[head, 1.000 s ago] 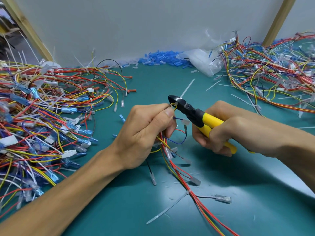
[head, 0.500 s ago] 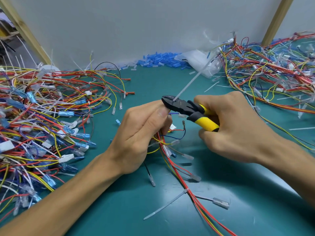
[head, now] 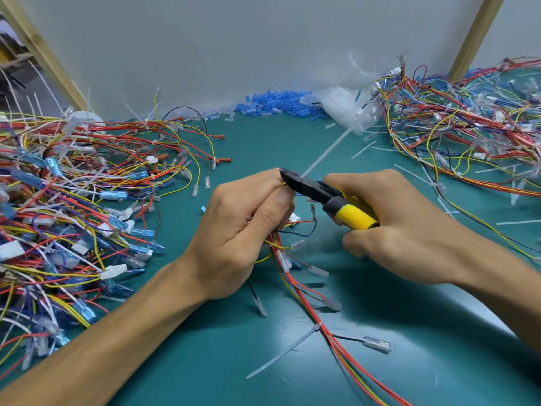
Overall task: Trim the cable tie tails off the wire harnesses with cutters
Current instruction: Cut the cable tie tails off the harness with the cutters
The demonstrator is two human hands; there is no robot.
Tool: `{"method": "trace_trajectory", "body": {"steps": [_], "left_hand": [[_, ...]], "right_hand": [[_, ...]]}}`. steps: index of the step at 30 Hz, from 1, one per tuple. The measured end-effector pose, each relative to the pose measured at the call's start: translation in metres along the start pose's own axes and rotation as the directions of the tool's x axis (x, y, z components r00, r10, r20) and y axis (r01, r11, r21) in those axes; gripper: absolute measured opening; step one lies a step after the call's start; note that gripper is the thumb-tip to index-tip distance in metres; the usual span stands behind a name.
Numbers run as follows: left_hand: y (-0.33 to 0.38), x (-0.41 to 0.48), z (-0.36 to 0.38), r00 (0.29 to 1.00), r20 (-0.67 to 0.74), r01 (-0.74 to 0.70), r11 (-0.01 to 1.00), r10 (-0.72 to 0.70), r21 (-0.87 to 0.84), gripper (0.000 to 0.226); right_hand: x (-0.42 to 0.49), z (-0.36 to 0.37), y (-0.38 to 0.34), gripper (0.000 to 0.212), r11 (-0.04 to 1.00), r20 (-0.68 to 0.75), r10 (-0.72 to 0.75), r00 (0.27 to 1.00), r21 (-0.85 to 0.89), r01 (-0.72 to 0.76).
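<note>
A heap of small blue sleeves [head: 275,104] lies on the teal mat [head: 439,364] against the grey back wall [head: 263,39], just beside a clear plastic bag [head: 341,108] (crumpled), between two slanted wooden posts [head: 44,54].

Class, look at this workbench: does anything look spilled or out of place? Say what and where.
Yes. Cut cable tie tails lie scattered on the green mat by the right wire pile, and blue sleeves spill along the back wall beside a plastic bag.
</note>
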State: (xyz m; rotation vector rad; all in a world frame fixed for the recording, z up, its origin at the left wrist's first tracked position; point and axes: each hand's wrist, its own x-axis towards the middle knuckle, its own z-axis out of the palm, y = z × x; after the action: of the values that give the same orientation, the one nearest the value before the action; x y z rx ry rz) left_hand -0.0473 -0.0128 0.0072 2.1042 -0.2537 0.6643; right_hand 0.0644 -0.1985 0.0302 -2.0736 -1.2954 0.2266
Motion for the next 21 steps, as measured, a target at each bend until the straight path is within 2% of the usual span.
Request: {"method": "trace_trajectory", "body": {"steps": [6,12,21], "left_hand": [[0.0004,-0.0002,0.0003,1.0,0.013,-0.006,1.0,0.006,0.026,0.046],[0.0016,-0.0005,0.0013,1.0,0.01,-0.01,0.999,0.01,0.036,0.044],[0.0022,-0.0004,0.0017,1.0,0.018,-0.025,0.999,0.024,0.037,0.043]], "right_hand": [[-0.0006,-0.0003,0.0002,0.019,0.999,0.013,-0.011,1.0,-0.034,0.011],[-0.0006,-0.0002,-0.0003,0.024,0.998,0.06,0.04,0.997,0.043,-0.042],[-0.0018,-0.0021,0.0016,0.023,0.998,0.049,0.044,0.998,0.038,-0.045]]}}
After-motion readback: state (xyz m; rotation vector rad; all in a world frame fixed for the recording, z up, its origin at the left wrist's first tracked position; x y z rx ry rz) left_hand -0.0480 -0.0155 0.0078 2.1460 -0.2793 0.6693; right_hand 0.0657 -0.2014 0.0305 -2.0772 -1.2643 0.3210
